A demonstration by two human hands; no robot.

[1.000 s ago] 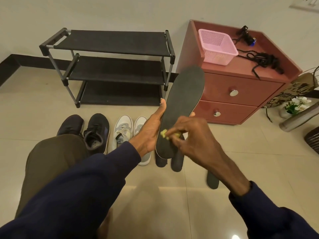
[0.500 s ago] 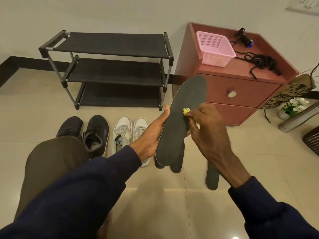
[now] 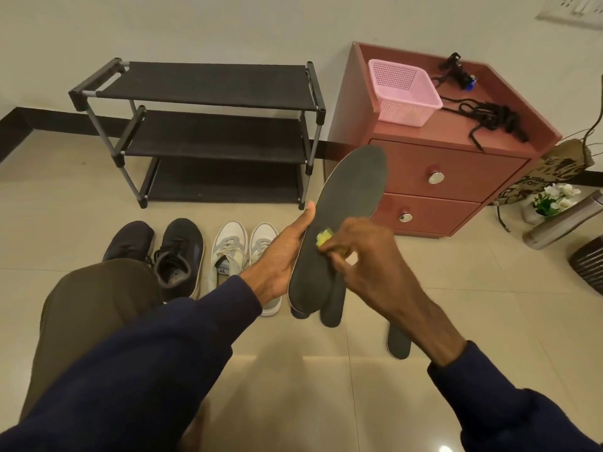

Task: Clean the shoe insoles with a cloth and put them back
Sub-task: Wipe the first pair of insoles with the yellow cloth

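The left hand grips the insole by its edge, held up tilted above the floor; the right hand pinches a small yellow cloth against its middle. Best to brace the insole firmly and wipe in long strokes, heel to toe.

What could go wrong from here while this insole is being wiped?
The left hand grips the insole by one edge; its long toe end is unsupported, so wiping pressure may bend it or work it loose.
Little of the yellow cloth shows past the right hand; it could slip out.
On the floor below lie other insoles; wiped and unwiped ones might get mixed.
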